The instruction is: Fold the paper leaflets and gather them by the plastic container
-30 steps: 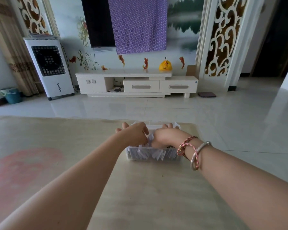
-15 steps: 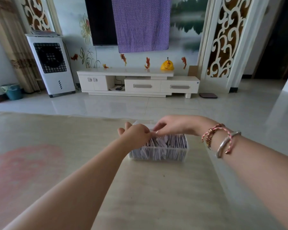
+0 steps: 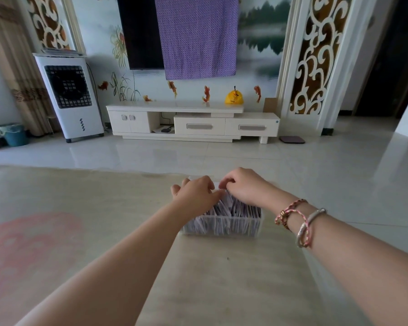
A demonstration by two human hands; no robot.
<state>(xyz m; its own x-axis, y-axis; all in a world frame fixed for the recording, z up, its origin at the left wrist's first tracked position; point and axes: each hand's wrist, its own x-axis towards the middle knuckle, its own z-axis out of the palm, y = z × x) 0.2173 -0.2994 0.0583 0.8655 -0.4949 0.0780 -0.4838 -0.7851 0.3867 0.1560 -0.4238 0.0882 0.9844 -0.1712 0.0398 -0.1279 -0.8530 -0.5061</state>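
Living room, pale tiled floor; beige marbled tabletop (image 3: 222,290) in the foreground carries the item.

Item: clear rectangular plastic container (image 3: 222,228), near the tabletop's far edge, packed with thin white-and-lilac paper leaflets (image 3: 236,211) standing on edge in rows.

Handling: we judge the leaflets feather-light, limp and easily creased, and slick against one another. We would pinch a single leaflet at its top edge, since only those edges stand clear of the container wall. We judge the container light enough to slide if tugged.

Grips: left hand (image 3: 196,194) and right hand (image 3: 243,184) meet over the far rows, fingers curled down among the leaflets. Whether either grip pinches a leaflet we cannot tell.

Obscured: both sets of fingertips, the far rows, and the container's far wall. Print on the leaflets is too small to read, and we cannot tell folded from unfolded.
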